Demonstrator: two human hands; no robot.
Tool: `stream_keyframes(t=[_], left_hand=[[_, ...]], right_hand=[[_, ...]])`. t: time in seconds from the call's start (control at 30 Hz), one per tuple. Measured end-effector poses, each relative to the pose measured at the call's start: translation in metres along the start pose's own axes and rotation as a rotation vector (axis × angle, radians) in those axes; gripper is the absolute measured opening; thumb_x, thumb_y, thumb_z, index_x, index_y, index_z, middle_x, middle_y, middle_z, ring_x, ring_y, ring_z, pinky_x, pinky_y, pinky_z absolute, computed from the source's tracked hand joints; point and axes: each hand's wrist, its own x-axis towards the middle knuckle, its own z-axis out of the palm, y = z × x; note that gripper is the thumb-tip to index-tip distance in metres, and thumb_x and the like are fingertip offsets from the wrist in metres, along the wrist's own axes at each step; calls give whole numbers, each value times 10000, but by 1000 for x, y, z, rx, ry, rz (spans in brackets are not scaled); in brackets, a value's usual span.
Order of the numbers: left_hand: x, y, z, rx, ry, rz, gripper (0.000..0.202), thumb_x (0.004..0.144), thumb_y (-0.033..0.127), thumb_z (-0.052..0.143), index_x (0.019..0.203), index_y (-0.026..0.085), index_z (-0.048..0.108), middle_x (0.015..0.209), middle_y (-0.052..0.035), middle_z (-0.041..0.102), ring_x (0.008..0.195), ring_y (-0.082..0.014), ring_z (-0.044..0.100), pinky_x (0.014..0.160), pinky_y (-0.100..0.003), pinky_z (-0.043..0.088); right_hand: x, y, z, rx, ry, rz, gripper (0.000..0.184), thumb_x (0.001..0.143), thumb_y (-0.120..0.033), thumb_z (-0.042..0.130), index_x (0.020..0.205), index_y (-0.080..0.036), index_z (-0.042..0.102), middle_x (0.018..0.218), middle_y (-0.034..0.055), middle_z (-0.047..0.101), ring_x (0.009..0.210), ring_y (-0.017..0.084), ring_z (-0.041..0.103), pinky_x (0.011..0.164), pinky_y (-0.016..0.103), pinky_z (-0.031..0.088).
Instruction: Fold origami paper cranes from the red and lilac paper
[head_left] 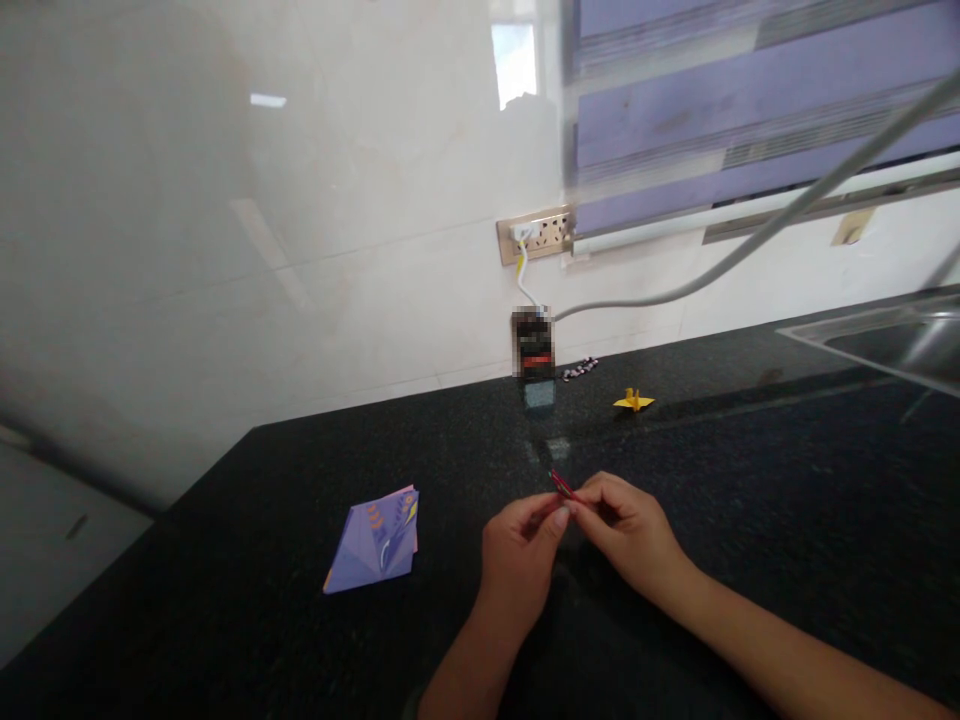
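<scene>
With the fingertips of your left hand (520, 550) and right hand (634, 525), you are pinching a small red piece (564, 486) over the near middle of the black countertop (247, 545). Patterned purple paper (375, 545) is lying to the left; a yellow folded figure (634, 402) is resting farther away, to the right.

I get one view: head-worn, facing forward and down; left hand (519, 560) and right hand (637, 525) near, counter (247, 540) beneath, wall (375, 180) farther beyond.
</scene>
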Motion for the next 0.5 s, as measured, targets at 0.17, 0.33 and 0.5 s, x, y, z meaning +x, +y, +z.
stream_keyframes(t=[0.17, 0.33, 0.5], left_hand=[[-1, 1, 1, -59, -74, -37, 219, 732, 288, 558, 865, 132, 635, 831, -74, 659, 761, -184, 595, 694, -275, 452], [4, -2, -3, -96, -10, -114, 216, 728, 310, 557, 798, 116, 622, 722, -51, 644, 678, -157, 579, 604, -245, 442], [5, -5, -6, -3, -74, -100, 235, 759, 324, 503, 785, 124, 623, 707, -51, 631, 639, -144, 560, 596, -245, 431]], right_hand=[[-1, -7, -3, -5, -110, -141, 125, 784, -192, 491, 806, -201, 614, 736, 40, 574, 676, 151, 539, 618, 265, 434], [-1, -12, -3, 92, -185, -118, 174, 814, -171, 446, 800, -203, 616, 719, 29, 570, 680, 138, 538, 628, 250, 431], [1, -6, -1, 116, -52, 48, 79, 763, -234, 533, 811, -191, 579, 685, 10, 531, 600, 124, 504, 554, 234, 423]])
